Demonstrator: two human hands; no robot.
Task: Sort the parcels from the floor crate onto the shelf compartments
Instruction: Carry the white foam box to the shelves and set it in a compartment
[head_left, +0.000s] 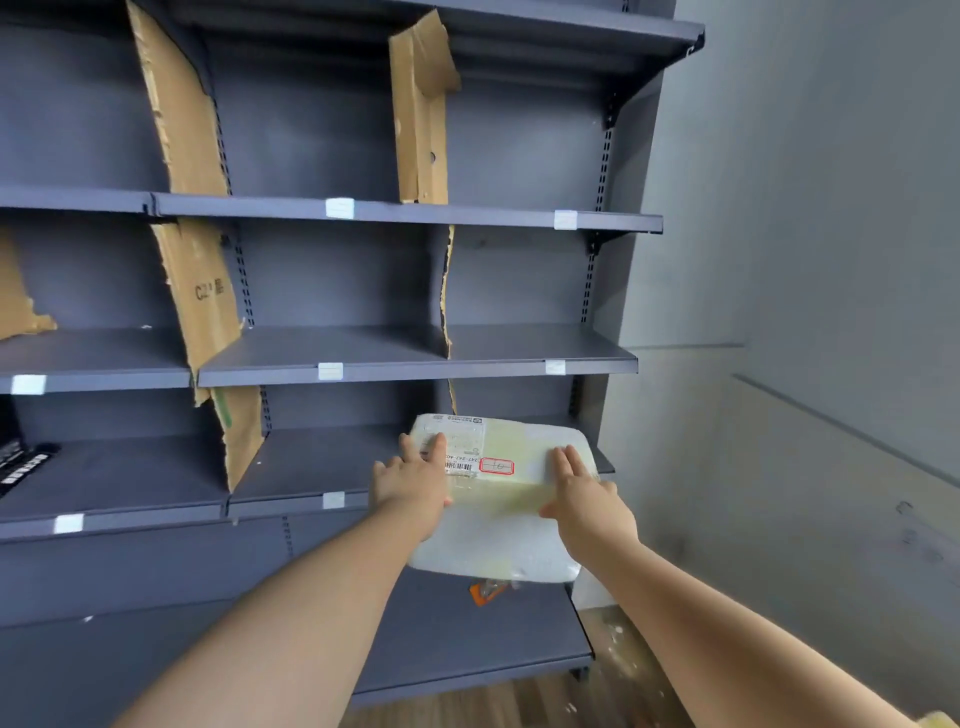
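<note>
A white foam parcel (506, 499) with a shipping label and a red-framed sticker sits half over the front edge of the third shelf (291, 504), in its right-hand compartment. My left hand (413, 483) grips its left side, fingers on the label. My right hand (584, 499) holds its right side, fingers flat on top. The floor crate is out of view.
The dark grey shelf unit has torn cardboard dividers (200, 306) splitting each level, with white tags (330, 371) on the edges. A black item (23, 465) lies at far left on the third shelf. An orange scrap (485, 592) lies on the bottom shelf. A grey wall (805, 260) stands right.
</note>
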